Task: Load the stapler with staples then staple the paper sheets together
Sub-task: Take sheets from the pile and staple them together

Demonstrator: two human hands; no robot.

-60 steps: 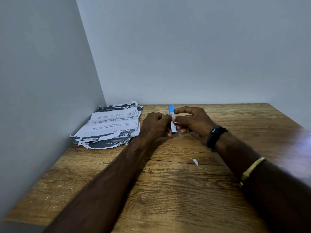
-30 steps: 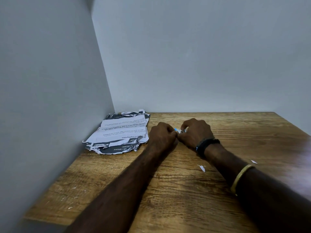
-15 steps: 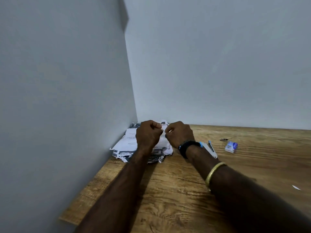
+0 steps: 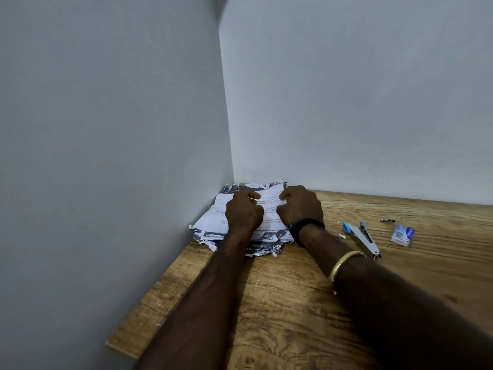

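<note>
Head view: left hand (image 4: 244,210) and right hand (image 4: 302,206) grip the paper sheets (image 4: 210,222) in the far left corner of the worktop (image 4: 293,303). This looks like gathering; next, square them and fetch the stapler (image 4: 362,240).

It looks like a simple desk corner in an office or a study room. A wooden worktop (image 4: 293,303) stands against two plain grey walls (image 4: 106,129), and on it lie printed paper sheets (image 4: 269,201), a stapler (image 4: 362,237) and a small box of staples (image 4: 402,234).
</note>
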